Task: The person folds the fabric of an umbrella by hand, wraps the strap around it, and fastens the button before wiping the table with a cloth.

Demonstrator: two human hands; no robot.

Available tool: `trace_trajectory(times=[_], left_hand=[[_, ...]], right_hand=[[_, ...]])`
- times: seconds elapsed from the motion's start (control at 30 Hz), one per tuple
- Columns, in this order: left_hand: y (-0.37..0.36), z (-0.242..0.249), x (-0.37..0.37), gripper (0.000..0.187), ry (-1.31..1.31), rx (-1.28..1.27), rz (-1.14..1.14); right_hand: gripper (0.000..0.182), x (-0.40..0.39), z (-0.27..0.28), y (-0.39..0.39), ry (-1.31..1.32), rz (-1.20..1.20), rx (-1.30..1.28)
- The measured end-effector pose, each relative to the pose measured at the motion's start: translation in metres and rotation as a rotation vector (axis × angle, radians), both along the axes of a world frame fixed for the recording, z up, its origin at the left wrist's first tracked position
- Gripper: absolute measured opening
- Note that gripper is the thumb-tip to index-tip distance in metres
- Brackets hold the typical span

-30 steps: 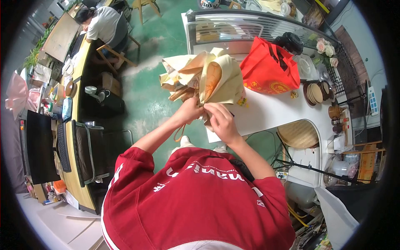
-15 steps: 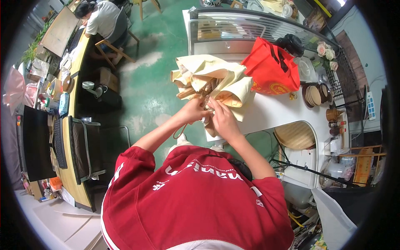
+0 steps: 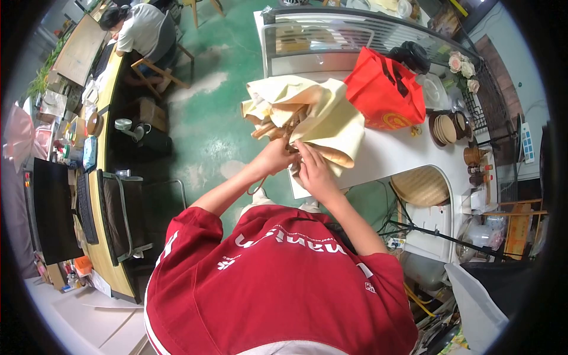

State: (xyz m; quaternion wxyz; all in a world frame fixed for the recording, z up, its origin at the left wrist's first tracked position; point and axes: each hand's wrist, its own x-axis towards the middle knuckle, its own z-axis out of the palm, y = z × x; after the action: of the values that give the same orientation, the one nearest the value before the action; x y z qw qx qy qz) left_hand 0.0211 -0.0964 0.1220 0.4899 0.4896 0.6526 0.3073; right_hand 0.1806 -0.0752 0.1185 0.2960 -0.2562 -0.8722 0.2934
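Observation:
A pale yellow bundle [image 3: 322,118], of crumpled cloth or paper, lies over the corner of the white table in front of me. Its middle is gathered around brown folded material. My left hand [image 3: 276,158] is closed on this gathered brown part, and a thin brown cord [image 3: 257,190] loops down below the wrist. Close beside it, my right hand [image 3: 315,171] has its fingers bent and pressed onto the lower edge of the bundle. The fingertips of both hands meet at the gather, where the exact grip is partly hidden.
A red bag [image 3: 384,89] stands on the white table [image 3: 384,154], with wooden discs [image 3: 445,130] to its right. A low partition [image 3: 355,38] runs along the back. At left, a person [image 3: 142,29] sits by a long desk [image 3: 121,269]. A black stand [image 3: 432,232] juts in at right.
The yellow sheet's right side has spread and shifted, covering more of the right part of the bundle. The brown piece hanging between my hands is now mostly out of sight. Both hands stay close together.

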Motion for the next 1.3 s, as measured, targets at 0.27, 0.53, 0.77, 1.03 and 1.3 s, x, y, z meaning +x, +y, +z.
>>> trace_trajectory(times=[0.27, 0.53, 0.77, 1.03, 1.3], left_hand=[[0.004, -0.015, 0.006, 0.025, 0.176, 0.225, -0.077], [0.009, -0.041, 0.012, 0.022, 0.348, 0.121, -0.227], [0.017, -0.057, 0.004, 0.022, 0.427, 0.145, -0.291], [0.021, -0.053, -0.007, 0.029, 0.278, 0.177, -0.253], [0.029, -0.020, -0.017, 0.034, 0.301, 0.170, -0.243]], right_hand=[[0.039, -0.002, 0.000, -0.006, -0.215, -0.163, 0.119], [0.014, -0.002, -0.021, 0.001, -0.359, -0.253, 0.263], [0.015, 0.007, -0.024, 0.014, -0.255, -0.078, 0.430], [0.053, 0.003, -0.023, 0.033, -0.161, -0.019, 0.379], [0.023, 0.000, -0.012, 0.047, -0.099, 0.108, 0.307]])
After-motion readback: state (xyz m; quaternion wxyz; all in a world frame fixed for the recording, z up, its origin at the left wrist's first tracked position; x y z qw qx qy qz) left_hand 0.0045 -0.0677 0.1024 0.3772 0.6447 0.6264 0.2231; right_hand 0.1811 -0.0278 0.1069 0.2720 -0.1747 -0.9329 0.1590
